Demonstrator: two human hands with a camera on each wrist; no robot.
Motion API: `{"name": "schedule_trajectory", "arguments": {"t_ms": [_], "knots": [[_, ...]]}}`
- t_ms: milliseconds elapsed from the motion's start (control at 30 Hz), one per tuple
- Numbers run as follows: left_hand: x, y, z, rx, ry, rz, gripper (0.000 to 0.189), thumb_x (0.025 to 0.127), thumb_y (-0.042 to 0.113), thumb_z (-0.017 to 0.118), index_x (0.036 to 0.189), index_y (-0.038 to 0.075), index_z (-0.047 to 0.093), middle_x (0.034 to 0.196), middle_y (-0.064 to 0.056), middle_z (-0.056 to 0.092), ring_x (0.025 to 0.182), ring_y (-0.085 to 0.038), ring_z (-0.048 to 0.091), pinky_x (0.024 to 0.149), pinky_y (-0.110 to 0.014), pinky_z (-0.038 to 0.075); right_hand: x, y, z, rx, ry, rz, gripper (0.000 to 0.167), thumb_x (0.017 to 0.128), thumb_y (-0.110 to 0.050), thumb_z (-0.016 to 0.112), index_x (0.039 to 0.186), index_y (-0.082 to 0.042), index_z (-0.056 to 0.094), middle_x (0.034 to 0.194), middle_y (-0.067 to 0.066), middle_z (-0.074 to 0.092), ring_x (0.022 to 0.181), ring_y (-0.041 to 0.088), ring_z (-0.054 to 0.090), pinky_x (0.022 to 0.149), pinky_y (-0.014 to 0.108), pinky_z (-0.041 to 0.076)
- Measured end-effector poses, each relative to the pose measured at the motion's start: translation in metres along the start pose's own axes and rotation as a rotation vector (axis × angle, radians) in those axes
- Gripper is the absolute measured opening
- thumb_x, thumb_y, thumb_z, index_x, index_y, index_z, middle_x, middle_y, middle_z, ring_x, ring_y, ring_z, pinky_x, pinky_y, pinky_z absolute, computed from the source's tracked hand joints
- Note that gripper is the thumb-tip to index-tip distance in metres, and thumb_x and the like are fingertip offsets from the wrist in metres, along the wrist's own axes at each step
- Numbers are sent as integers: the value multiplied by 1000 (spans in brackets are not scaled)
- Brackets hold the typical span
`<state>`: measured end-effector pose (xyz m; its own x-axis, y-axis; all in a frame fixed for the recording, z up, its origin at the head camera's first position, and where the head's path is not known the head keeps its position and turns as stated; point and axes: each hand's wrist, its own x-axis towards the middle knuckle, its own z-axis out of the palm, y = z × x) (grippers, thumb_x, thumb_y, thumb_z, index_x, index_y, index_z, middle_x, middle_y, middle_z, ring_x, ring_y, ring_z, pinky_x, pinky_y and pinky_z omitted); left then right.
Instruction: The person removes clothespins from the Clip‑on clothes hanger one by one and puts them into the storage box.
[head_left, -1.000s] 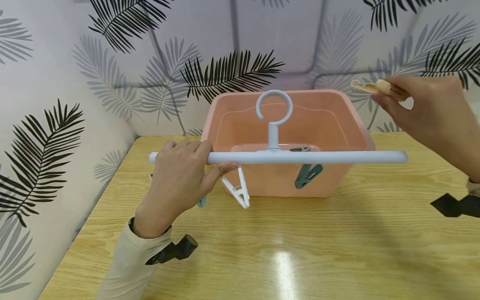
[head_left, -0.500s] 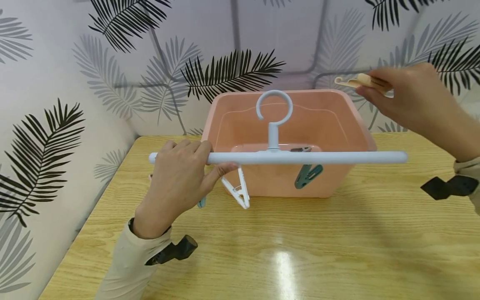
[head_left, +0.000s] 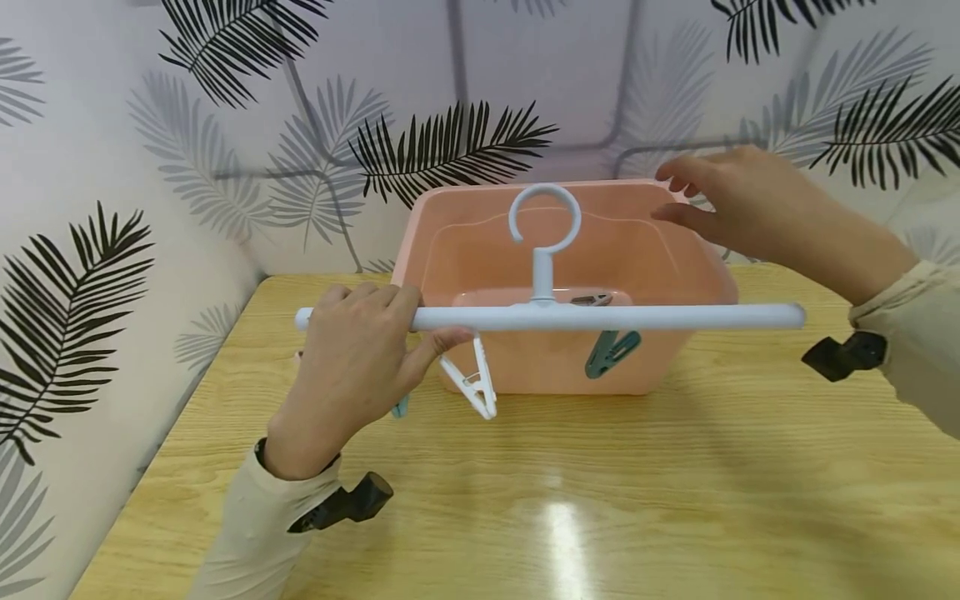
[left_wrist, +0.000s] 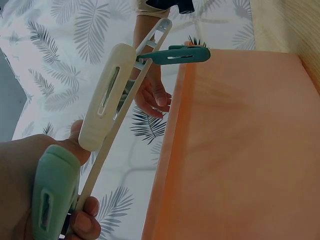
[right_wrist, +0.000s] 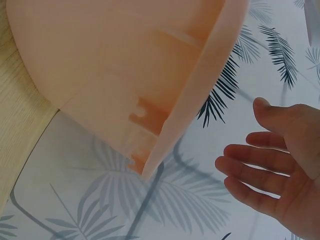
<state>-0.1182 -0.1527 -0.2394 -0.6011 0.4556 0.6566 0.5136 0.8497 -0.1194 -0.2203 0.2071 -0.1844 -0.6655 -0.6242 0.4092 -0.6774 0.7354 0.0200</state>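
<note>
Newly empty, the right hand

The table is wood-grained; it bears a pink tub

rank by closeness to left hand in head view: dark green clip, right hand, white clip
1. White clip: beside the left hand
2. Dark green clip: farther right, below the hanger bar
3. Right hand: farthest right, near the pink tub
</note>
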Motion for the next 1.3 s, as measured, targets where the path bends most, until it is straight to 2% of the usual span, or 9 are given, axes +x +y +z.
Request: {"name": "schedule_trajectory", "arguments": {"t_ms": [400,733,1033,1300], "knots": [[1,2,0,-17,-19,-5,72,89,74,17,64,11,40,51,3,33,45,-16,34,50,-34,32,-10,3,0,-10,-30,26,32,89,-18,71,113,2,61,97,22,68,84,39,66,73,53,50],[3,3,0,-11,-31,-2,72,89,73,16,65,10,41,52,3,34,45,-15,34,50,-34,33,-24,6,-5,-18,89,-30,27,86,-9,73,109,2,63,93,22,69,75,38,65,68,53,49],[5,4,0,-14,-24,8,72,89,73,16,64,10,41,53,3,33,45,-17,33,47,-31,25,-44,9,-7,-53,171,-33,29,79,-2,77,105,4,65,91,22,69,73,38,65,65,52,49],[6,4,1,-22,-9,17,72,89,73,16,63,10,40,52,3,32,44,-16,30,47,-31,24,-59,-3,-13,-68,198,-53,35,73,3,79,105,4,64,91,22,69,72,38,66,62,52,50]]}}
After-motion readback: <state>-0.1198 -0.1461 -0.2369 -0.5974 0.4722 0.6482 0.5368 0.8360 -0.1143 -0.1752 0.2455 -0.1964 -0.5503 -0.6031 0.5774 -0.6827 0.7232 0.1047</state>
